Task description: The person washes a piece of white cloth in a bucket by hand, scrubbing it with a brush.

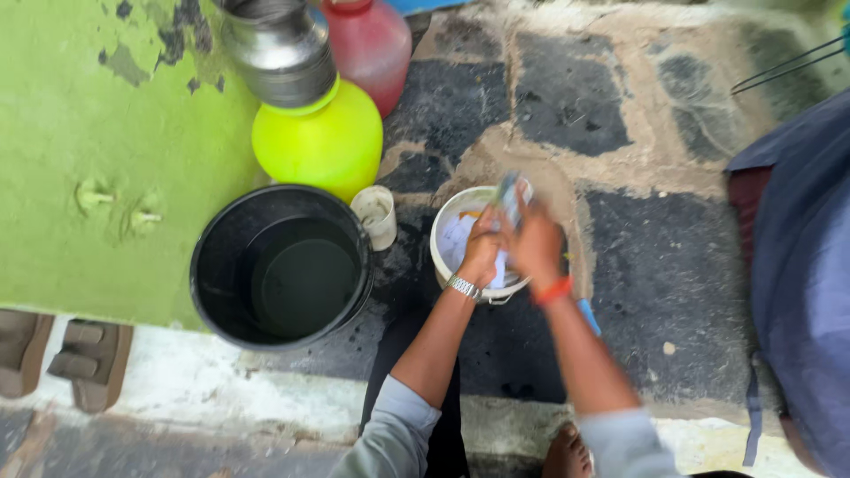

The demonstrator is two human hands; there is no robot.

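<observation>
While both hands close on it: cloth [511, 196] above white bucket [452, 232].
Left hand [485, 246]: gripping cloth.
Right hand [537, 245]: gripping cloth.

Peeling green wall [88, 115], dark stone paved floor [655, 274], pale step [204, 381], daylight

A black bucket [282, 265] is set beside a cup [376, 215], a yellow pot [319, 142] and sandals [62, 354].
</observation>
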